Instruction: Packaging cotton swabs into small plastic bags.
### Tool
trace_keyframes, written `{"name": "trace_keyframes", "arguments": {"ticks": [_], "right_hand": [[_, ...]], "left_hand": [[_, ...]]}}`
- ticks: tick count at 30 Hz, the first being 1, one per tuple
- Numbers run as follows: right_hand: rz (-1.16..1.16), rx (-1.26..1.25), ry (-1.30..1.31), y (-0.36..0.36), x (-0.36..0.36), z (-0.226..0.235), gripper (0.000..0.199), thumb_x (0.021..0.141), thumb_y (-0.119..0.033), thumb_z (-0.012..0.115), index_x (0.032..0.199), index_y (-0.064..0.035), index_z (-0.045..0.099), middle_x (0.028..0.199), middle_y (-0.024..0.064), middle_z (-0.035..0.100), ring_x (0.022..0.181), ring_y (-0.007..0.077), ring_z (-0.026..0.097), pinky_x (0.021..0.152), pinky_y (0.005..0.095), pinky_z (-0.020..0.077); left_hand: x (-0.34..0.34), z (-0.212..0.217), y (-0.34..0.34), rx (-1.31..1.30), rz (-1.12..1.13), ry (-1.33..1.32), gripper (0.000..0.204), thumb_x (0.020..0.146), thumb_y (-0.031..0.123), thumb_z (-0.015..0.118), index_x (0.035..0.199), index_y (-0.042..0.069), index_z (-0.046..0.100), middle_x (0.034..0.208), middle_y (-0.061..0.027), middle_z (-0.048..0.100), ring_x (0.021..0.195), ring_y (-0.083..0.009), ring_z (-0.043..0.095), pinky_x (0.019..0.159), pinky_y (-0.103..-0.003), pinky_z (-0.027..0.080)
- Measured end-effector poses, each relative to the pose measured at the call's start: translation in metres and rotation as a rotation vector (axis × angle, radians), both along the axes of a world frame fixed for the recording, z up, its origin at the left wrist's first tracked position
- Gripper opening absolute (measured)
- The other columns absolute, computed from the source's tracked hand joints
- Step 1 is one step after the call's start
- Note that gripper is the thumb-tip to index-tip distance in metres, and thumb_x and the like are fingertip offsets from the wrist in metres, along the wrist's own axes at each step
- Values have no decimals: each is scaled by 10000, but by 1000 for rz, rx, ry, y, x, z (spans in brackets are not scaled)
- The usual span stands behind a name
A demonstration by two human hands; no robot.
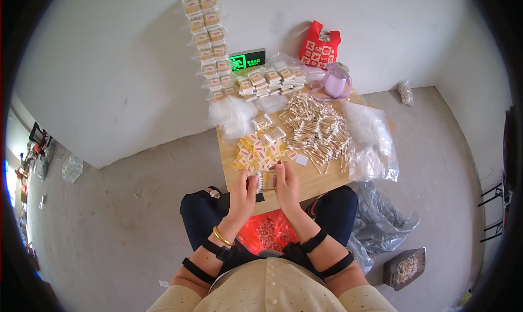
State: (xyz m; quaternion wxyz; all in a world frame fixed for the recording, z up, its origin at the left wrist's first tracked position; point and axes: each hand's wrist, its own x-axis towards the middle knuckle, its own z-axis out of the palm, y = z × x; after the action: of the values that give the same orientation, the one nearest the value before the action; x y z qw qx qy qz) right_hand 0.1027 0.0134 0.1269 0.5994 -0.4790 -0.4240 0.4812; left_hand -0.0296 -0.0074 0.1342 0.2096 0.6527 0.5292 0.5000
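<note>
Both hands meet over the near edge of the wooden table around a small clear packet of cotton swabs [267, 181] with a yellow label card. At its left side, my left hand [243, 191] pinches the packet. My right hand [287, 186] grips the opposite side near its top. Just beyond lies a heap of yellow-and-white label cards [255, 151]. Two bundles of swabs rest by that heap, one of them a filled packet [274, 135]. A big loose pile of wooden-stick cotton swabs [318, 132] spreads to the right.
Clear bags [234, 117] lie left, more plastic bags [373, 143] right. Stacked packets [210, 45] rise at the far left, beside a green exit sign [248, 60]. Behind stand a red bag [320, 47] and lilac jug [335, 83]. Below are a red bag [264, 230] and grey bin [405, 268].
</note>
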Motion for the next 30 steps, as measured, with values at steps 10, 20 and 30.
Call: {"name": "trace_keyframes", "arguments": {"ticks": [10, 20, 30], "right_hand": [[1, 1, 122, 3, -4, -27, 341, 1112, -300, 473, 936, -36, 598, 668, -41, 483, 594, 34, 417, 515, 238, 330], [-36, -64, 11, 8, -1, -36, 385, 1105, -293, 490, 806, -56, 538, 638, -22, 502, 584, 57, 436, 533, 247, 351], [-105, -38, -36, 26, 8, -72, 379, 1087, -295, 533, 803, -43, 553, 618, -19, 505, 572, 64, 444, 531, 266, 354]], "left_hand": [[-7, 15, 2, 87, -4, 126, 271, 986, 95, 643, 803, 19, 457, 679, -148, 526, 558, -304, 542, 526, -391, 417], [2, -23, 13, -300, 107, -329, 194, 1052, 157, 563, 973, 24, 447, 730, -139, 580, 548, -278, 590, 524, -378, 481], [-5, -46, 20, 20, 165, 155, 160, 1032, 151, 587, 1017, 43, 470, 757, -187, 609, 623, -379, 640, 537, -428, 478]]}}
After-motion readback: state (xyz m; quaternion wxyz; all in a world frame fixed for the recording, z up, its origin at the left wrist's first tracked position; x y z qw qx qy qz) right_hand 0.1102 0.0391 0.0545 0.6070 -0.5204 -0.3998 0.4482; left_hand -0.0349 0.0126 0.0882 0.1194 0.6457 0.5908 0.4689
